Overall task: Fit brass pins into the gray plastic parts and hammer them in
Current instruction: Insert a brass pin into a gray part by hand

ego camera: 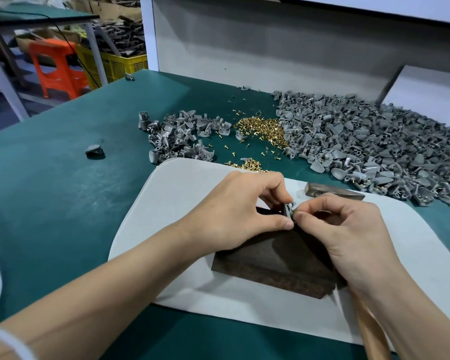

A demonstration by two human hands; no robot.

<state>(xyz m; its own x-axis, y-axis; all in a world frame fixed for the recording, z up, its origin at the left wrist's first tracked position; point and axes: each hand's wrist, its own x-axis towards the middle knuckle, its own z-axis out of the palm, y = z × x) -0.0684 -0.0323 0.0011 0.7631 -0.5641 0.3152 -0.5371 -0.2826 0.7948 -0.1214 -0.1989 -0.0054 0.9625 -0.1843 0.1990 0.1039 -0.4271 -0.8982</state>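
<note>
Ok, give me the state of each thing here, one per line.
Left hand: pinching the gray part over the dark block.
Right hand: fingers pinching that part's right end.
Hammer: lying on the white mat.
Brass pins: loose pile on the table.
Gray parts heap: loose on table.

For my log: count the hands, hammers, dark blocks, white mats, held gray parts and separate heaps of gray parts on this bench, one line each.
Hands: 2 (left hand, right hand)
Hammer: 1
Dark block: 1
White mat: 1
Held gray part: 1
Heaps of gray parts: 2 (small heap, large heap)
Total: 8
</note>
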